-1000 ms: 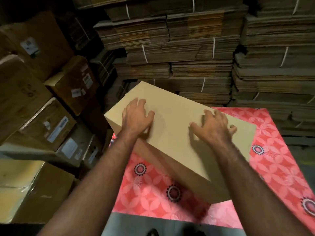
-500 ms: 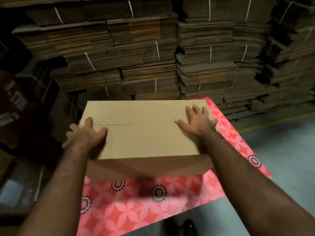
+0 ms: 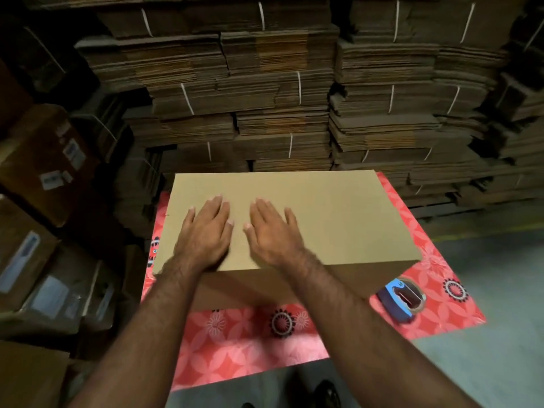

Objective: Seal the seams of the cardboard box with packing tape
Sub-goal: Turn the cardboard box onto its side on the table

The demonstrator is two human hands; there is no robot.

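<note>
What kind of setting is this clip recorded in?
Probably a packaging warehouse or storeroom: tied bundles of flattened cardboard are stacked high behind, labelled cartons are piled at left, and a tape dispenser lies beside the cardboard box.

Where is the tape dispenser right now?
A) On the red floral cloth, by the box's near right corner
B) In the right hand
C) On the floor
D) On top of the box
A: the tape dispenser lies on the red floral cloth beside the cardboard box, while the left hand and right hand rest flat on the box top.
</note>
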